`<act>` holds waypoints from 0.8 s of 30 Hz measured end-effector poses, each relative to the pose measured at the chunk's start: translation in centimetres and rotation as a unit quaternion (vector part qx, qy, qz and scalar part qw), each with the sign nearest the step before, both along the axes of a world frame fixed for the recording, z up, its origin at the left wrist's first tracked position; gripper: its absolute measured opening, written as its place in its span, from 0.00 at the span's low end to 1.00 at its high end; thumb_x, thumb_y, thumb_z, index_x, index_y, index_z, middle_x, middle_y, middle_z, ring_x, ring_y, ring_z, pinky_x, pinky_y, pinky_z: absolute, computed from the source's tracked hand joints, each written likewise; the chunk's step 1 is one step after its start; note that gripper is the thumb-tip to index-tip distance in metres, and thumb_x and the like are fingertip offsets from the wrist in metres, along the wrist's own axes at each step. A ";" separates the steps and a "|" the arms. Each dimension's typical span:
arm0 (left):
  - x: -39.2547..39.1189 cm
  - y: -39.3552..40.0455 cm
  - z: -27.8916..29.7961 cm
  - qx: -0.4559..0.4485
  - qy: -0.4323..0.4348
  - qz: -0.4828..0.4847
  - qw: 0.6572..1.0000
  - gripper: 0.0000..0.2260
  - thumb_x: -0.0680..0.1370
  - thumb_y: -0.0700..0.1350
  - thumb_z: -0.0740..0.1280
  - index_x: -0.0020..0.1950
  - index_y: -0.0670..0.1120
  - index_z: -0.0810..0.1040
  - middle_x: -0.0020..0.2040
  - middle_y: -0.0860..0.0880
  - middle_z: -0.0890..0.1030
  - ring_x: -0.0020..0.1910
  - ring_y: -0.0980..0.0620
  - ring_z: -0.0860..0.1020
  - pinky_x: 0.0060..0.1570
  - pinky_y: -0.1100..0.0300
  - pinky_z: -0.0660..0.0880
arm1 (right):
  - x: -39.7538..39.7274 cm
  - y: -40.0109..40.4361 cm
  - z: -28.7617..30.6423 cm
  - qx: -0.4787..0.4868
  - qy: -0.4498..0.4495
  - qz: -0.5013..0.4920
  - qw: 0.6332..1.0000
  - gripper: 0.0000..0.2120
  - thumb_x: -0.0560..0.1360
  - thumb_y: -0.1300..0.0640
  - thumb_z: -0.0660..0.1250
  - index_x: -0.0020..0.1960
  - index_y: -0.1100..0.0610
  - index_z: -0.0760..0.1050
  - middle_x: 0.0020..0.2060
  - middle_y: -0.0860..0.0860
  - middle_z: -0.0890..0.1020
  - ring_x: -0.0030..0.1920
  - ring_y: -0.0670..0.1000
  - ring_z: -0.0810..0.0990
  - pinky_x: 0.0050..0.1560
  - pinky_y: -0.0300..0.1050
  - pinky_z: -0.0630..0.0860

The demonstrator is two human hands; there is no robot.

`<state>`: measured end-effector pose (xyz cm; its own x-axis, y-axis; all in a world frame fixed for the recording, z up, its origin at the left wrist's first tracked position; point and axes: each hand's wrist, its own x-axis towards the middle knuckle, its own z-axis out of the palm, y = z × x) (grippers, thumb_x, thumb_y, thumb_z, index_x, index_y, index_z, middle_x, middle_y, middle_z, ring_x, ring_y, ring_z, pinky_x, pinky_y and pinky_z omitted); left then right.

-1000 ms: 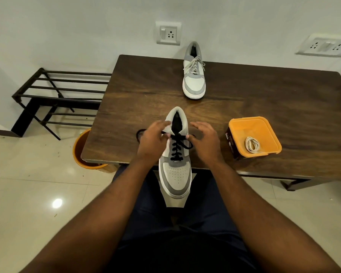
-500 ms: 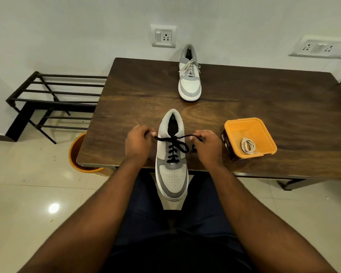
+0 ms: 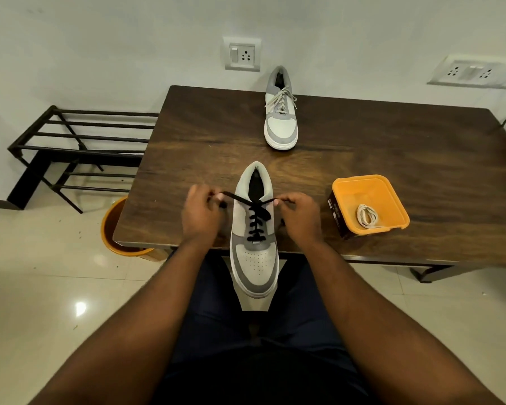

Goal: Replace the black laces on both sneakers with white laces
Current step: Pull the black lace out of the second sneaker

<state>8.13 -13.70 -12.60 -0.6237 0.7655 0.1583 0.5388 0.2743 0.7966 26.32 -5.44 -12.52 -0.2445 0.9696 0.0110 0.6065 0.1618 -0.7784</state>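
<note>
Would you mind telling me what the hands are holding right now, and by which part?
Both grip the black lace of the near sneaker: the left hand pinches its left end, the right hand its right end.

We count two sneakers (image 3: 254, 229) (image 3: 281, 118); one black lace (image 3: 256, 219); one coiled white lace (image 3: 368, 216); one orange tub (image 3: 371, 185); two wall sockets (image 3: 242, 54) (image 3: 469, 73).

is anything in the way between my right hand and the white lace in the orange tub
Nothing visible does: bare table lies between the right hand and the open orange tub holding the white lace.
</note>
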 end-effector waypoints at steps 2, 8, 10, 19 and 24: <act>-1.7 -0.7 0.6 -0.009 0.011 0.083 0.996 0.05 0.79 0.40 0.66 0.54 0.42 0.78 0.57 0.45 0.76 0.52 0.51 0.75 0.46 0.62 0.67 | 0.8 0.4 0.2 0.007 0.002 -0.021 1.000 0.07 0.75 0.55 0.70 0.52 0.54 0.82 0.50 0.49 0.83 0.51 0.49 0.79 0.54 0.52 0.77; 1.3 1.0 0.0 0.013 0.014 -0.151 0.988 0.15 0.76 0.38 0.70 0.62 0.46 0.79 0.62 0.54 0.76 0.61 0.57 0.74 0.57 0.71 0.69 | -0.7 -0.3 -0.2 0.033 -0.035 0.085 0.995 0.13 0.71 0.52 0.74 0.56 0.49 0.82 0.53 0.46 0.82 0.55 0.48 0.78 0.56 0.51 0.76; 2.4 1.4 -0.6 0.018 -0.013 -0.167 0.986 0.11 0.75 0.37 0.71 0.56 0.44 0.82 0.55 0.50 0.80 0.54 0.56 0.77 0.54 0.68 0.73 | -1.1 -0.4 -0.2 0.054 -0.039 0.094 0.993 0.09 0.72 0.53 0.73 0.52 0.49 0.83 0.50 0.46 0.83 0.52 0.46 0.80 0.53 0.49 0.77; -1.0 1.0 -0.6 0.027 -0.073 0.054 0.996 0.10 0.76 0.33 0.65 0.46 0.48 0.78 0.48 0.50 0.78 0.47 0.51 0.78 0.49 0.59 0.76 | 0.5 0.6 1.6 -0.010 0.086 -0.086 0.993 0.05 0.75 0.56 0.71 0.49 0.55 0.83 0.43 0.48 0.84 0.45 0.46 0.79 0.48 0.43 0.75; -5.1 0.3 -1.4 -0.078 -0.098 0.014 0.992 0.08 0.78 0.39 0.66 0.43 0.52 0.73 0.54 0.46 0.78 0.46 0.43 0.80 0.38 0.53 0.80 | 3.0 3.9 3.0 -0.042 0.152 -0.120 0.980 0.04 0.74 0.59 0.72 0.44 0.50 0.81 0.38 0.45 0.82 0.40 0.41 0.78 0.48 0.43 0.76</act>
